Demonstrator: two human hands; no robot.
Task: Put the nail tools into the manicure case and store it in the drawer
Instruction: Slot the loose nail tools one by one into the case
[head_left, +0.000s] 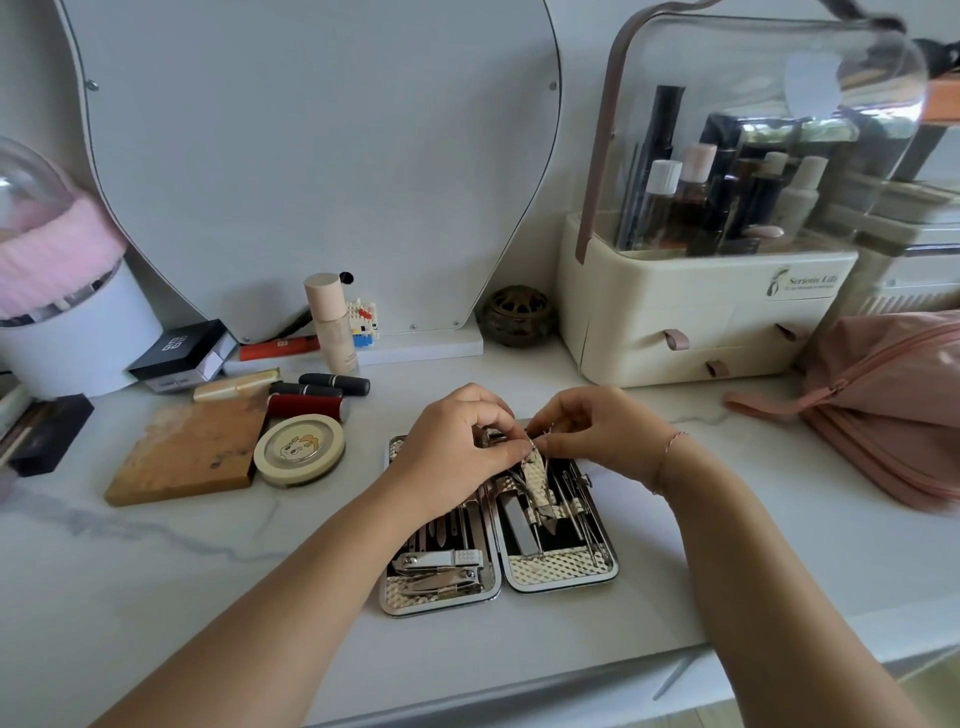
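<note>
While one case (563, 574) lies open on the table (208, 571), left hand (457, 441) and right hand (592, 426) both pinch one small tool (531, 447) at its far edge; two clippers (441, 561) show, fingers hide the tool's shape.

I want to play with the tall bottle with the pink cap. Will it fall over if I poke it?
Probably. The tall bottle stands upright and is narrow for its height, so a poke near its cap could tip it. It looks hard, maybe glass, so it might break. Once down, its round body would likely roll on the smooth counter.
</note>
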